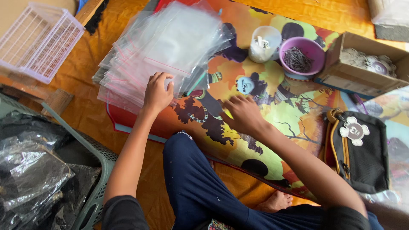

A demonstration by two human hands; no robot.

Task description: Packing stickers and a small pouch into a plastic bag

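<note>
Fig.: I'm watching left hand (156, 93) curling fingers onto stack of clear zip-seal plastic bags w/ pink strips (157, 51) at cartoon-printed floor mat's (294, 113) far-left end, right hand (243, 113) resting open, flat on mat; bags prob. light, limp, slippery—pinch one edge.

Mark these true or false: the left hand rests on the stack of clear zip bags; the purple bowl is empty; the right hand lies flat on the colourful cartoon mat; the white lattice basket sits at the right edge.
1. The left hand rests on the stack of clear plastic zip bags. True.
2. The round purple plastic bowl is empty. False: it holds a tangle of thin dark wiry pieces.
3. The right hand lies flat on the colourful cartoon-print mat. True.
4. The white plastic lattice basket sits at the right edge. False: it is at the upper left.
</note>
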